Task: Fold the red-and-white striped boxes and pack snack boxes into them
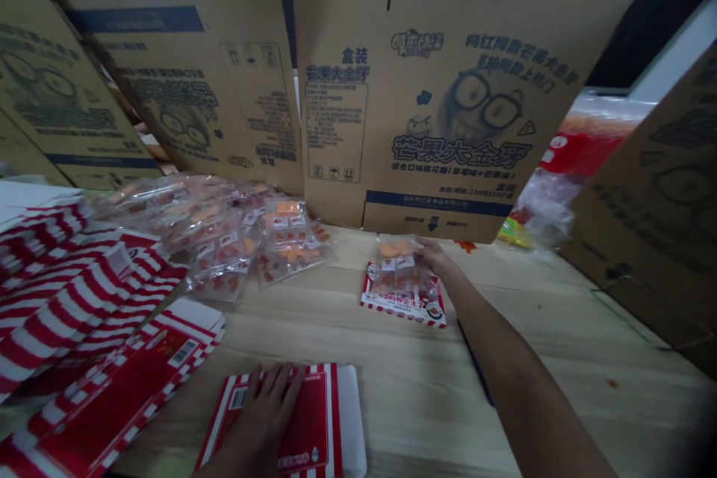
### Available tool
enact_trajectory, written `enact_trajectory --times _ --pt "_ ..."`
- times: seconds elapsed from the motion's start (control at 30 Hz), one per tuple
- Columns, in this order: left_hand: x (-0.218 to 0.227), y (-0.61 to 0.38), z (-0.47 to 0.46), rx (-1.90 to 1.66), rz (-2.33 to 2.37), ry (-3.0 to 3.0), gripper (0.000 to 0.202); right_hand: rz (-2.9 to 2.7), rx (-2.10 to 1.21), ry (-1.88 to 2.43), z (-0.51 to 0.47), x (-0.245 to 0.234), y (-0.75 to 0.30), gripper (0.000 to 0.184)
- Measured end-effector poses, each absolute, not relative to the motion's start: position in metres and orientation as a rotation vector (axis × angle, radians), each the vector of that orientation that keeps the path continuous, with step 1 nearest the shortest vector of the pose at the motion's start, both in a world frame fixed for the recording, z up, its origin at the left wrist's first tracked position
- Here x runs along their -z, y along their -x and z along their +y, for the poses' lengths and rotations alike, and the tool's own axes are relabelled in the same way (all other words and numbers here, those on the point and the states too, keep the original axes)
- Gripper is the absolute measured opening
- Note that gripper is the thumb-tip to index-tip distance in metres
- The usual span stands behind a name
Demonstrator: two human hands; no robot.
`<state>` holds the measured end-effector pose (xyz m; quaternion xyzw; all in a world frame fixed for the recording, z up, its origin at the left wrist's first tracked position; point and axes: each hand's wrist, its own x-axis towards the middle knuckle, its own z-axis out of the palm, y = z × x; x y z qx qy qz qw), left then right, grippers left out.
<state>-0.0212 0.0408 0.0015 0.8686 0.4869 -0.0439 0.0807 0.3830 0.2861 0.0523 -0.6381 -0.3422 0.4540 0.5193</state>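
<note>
My left hand (269, 399) lies flat on a red folded carton (314, 418) with striped edges and a white flap, near the front of the table. Farther off, my right hand (434, 255) pinches the upper right edge of a clear packet of orange and reddish candies (395, 261). Beneath that packet is a flat red-and-white printed package (406, 306), partly covered by it. The tips of my right fingers are blurred.
Flattened striped cartons (84, 291) pile up at the left. Clear candy packets (218, 231) lie heaped behind them. Large cardboard boxes (386, 112) wall off the back, with another box (655, 202) at right. A dark thin strip (475, 362) lies beside my right forearm.
</note>
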Motion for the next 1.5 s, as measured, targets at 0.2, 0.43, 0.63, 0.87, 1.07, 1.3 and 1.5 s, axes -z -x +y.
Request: enact_trajectory --times 0.2,0.43,0.63,0.87,1.07,1.3,1.5 --pt "-0.018 0.015 0.043 0.122 1.541 -2.463 0.109 -0.993 -1.377 1.44 0.237 -0.073 -0.379 0.054" --pt "-0.03 0.008 0.041 -0.023 1.695 -2.427 0.11 -1.541 -1.532 1.364 0.147 -0.064 -0.346 0.05" --pt "-0.029 0.001 0.031 -0.15 1.683 -2.447 0.111 -1.892 -1.27 1.349 0.108 -0.048 -0.315 0.037" --pt "-0.024 -0.012 0.025 -0.159 1.547 -2.589 0.114 -2.379 -1.096 1.206 0.081 -0.038 -0.265 0.031" --pt "-0.02 -0.008 0.032 0.016 1.458 -2.531 0.123 -1.68 -0.841 1.403 0.061 -0.012 -0.289 0.021" --pt "-0.017 -0.007 0.032 0.055 1.371 -2.544 0.129 -1.248 -0.757 1.832 -0.004 0.008 -0.343 0.06" --pt "-0.021 -0.019 0.024 -0.039 1.455 -2.534 0.121 -1.198 -1.304 1.36 -0.021 0.014 -0.242 0.064"
